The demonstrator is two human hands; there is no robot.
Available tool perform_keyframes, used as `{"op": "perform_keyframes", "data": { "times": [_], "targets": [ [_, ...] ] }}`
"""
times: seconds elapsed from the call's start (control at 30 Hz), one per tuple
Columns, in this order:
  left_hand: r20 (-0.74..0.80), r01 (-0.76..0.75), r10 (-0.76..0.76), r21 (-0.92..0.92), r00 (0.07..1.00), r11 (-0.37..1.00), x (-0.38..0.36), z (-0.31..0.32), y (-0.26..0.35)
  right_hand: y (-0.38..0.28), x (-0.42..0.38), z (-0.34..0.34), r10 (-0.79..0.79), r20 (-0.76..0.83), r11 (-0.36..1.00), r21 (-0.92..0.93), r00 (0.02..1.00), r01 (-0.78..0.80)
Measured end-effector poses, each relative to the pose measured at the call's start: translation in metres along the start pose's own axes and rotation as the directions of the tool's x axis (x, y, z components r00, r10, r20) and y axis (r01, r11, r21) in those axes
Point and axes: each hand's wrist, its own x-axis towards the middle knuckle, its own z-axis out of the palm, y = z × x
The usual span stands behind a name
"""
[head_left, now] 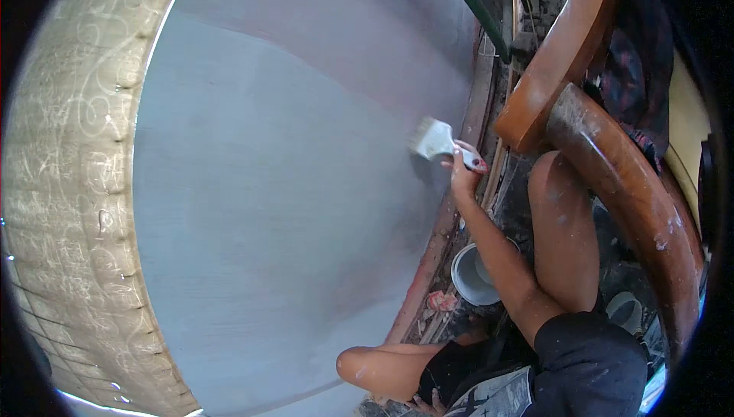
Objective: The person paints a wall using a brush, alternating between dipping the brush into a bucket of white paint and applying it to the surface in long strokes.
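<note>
My right hand point(463, 176) is closed around the handle of a wide, pale paint brush point(437, 140) with a reddish handle end. The bristles point left, right at the grey-painted wall point(283, 149), and a shadow falls just below them. Fresh-looking grey covers much of the wall, with a pinkish tint at the upper part and lower right. My left hand point(431, 404) rests low by my lap at the bottom edge, fingers spread and partly cut off. Under my right forearm stands a white bucket point(456, 268), partly hidden by the arm.
Curved brown wooden furniture point(612, 157) stands close on my right. A gold patterned sheet point(84, 149) borders the wall at left. A green bar point(478, 12) slants at the top. A crumpled reddish piece point(441, 301) lies beside the bucket, near the wall's base ledge point(419, 287).
</note>
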Motion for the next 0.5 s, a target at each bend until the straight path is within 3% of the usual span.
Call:
{"op": "perform_keyframes", "data": {
  "times": [0.1, 0.2, 0.3, 0.33, 0.43, 0.47, 0.5],
  "targets": [
    [0.025, 0.022, -0.022, 0.013, 0.999, 1.0, -0.006, -0.004, 0.004, -0.061, -0.019, 0.044, 0.087, 0.201, 0.971, 0.203, 0.976, -0.128],
    [0.04, 0.039, -0.04, 0.027, 0.998, 0.999, -0.01, -0.008, 0.007, -0.062, -0.011, 0.065, 0.18, 0.319, 0.97, 0.101, 0.93, -0.222],
    [0.053, 0.064, -0.065, 0.022, 0.996, 0.998, -0.017, -0.009, 0.01, -0.025, 0.009, 0.04, 0.175, 0.112, 0.983, 0.04, 0.978, -0.18],
    [0.055, 0.071, -0.072, 0.02, 0.996, 0.997, -0.021, -0.01, 0.009, -0.042, -0.001, 0.039, 0.178, 0.033, 0.981, 0.071, 0.983, -0.18],
    [0.057, 0.022, -0.026, 0.07, 0.998, 0.997, -0.025, -0.012, 0.007, -0.055, -0.012, 0.035, 0.248, 0.132, 0.95, 0.163, 0.96, -0.268],
    [0.043, -0.156, 0.15, 0.207, 0.988, 0.966, -0.024, -0.013, 0.003, -0.049, -0.011, 0.035, 0.225, 0.136, 0.966, 0.101, 0.965, -0.239],
    [0.122, -0.146, 0.125, 0.186, 0.985, 0.972, -0.027, -0.022, 0.003, -0.04, -0.007, 0.035, 0.202, 0.144, 0.977, 0.033, 0.969, -0.208]
  ]
}}
